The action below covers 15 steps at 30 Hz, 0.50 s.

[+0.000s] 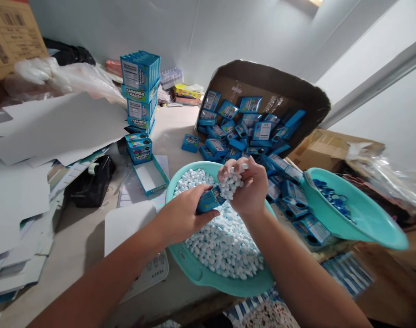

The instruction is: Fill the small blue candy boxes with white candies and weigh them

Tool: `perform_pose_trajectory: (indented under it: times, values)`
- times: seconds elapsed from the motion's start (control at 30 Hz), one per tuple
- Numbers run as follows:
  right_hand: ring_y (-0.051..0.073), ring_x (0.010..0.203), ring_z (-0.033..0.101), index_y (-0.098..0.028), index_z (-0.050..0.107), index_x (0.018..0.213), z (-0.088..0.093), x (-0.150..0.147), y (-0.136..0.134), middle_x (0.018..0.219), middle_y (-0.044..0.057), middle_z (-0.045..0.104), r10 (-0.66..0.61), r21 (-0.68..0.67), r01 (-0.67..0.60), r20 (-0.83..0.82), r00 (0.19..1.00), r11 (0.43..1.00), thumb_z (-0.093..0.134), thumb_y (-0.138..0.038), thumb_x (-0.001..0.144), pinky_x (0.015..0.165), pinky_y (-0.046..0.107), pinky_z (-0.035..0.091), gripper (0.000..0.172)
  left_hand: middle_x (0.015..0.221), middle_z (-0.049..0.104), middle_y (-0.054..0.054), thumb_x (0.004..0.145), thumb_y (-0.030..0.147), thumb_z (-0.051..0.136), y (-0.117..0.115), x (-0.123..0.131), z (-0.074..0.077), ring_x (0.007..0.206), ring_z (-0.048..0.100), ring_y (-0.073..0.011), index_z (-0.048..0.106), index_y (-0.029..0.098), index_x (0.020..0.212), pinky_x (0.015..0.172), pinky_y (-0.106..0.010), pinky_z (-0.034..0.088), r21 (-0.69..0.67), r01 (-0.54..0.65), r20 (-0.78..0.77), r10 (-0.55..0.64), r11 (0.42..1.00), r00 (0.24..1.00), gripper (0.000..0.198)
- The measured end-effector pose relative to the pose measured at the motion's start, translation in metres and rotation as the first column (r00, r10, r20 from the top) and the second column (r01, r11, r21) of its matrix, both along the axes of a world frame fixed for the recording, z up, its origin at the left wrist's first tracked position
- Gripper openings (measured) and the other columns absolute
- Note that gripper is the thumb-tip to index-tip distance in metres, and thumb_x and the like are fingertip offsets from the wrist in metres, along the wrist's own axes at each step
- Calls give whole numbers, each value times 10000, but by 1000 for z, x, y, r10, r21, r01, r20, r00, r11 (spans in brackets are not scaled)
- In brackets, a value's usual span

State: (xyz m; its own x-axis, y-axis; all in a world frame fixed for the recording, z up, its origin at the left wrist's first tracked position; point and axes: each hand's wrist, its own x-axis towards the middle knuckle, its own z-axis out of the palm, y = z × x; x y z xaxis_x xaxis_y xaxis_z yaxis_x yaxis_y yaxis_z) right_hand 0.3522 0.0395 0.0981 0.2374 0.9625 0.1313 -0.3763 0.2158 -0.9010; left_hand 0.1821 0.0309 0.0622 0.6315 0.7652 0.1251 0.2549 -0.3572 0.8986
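Over a turquoise basin (194, 271) filled with small white candies (225, 248), my left hand (180, 212) grips a small blue candy box (208, 200) from its sides. My right hand (252, 187) is cupped round a handful of white candies (231, 184) at the upper end of that box. Some candies lie against the box's edge; whether any are inside it is hidden. Behind the basin, a tipped cardboard box (269, 75) spills many blue candy boxes (216, 146). One blue box (190, 142) lies apart on the table.
Left of the basin are a white scale (126, 223), an open display tray (151, 182) and a tall stack of blue display boxes (139, 91). White card sheets (64, 127) and a black tape dispenser (92, 184) lie farther left. At right, a second turquoise basin (372, 228) holds blue round pieces.
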Motion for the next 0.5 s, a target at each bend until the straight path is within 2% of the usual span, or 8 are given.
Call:
perform_pose_trajectory:
  times: [0.23,0.4,0.5]
  values:
    - [153,538,518,-224,386,515,0,-3,0,534,-8,459,-42,32,43,-32,999,999,528,-436,966,565,295,511,518,1448,616,-126,937,472,627,0,0,-4,1336,564,-359,527,223,1438,1085,-493,496,27,-5,-3,5,1000,1000,569]
    - [144,524,507,-227,453,501,-2,-3,-2,516,-6,490,-39,69,32,97,995,997,568,-435,949,590,298,503,507,1435,625,-133,943,464,618,0,-1,-2,1317,571,-354,522,205,1436,1107,-497,470,10,26,25,-27,1000,999,566]
    - [148,526,502,-230,513,503,-4,-3,-3,516,6,525,-24,158,-8,203,979,987,628,-445,874,578,304,490,445,1428,626,-133,949,462,606,0,-2,1,1307,578,-343,512,191,1432,1089,-470,476,-13,41,40,-40,999,998,562]
